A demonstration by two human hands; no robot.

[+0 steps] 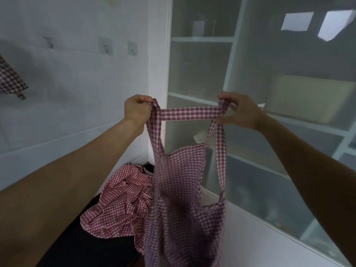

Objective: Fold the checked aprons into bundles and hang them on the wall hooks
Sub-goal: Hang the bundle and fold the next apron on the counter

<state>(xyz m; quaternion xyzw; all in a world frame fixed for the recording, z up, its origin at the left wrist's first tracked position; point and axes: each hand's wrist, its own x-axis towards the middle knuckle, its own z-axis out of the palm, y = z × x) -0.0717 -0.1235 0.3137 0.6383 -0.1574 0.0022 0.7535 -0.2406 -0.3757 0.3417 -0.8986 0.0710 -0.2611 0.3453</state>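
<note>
both hands, left (137, 108) and right (238, 110), pinch the limp gingham apron's (181, 199) flat strap (189, 113).

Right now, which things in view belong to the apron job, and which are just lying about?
Job:
- held apron, its neck strap pinched by left hand and right hand
- apron heap below
- hanging apron, far left
- wall hooks

Lying about:
- glass-fronted cabinet
- beige box inside

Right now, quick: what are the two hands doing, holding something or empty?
Left hand: closed, gripping one end of the checked apron's neck strap.
Right hand: closed, pinching the other end of the strap; the apron hangs below.
</note>
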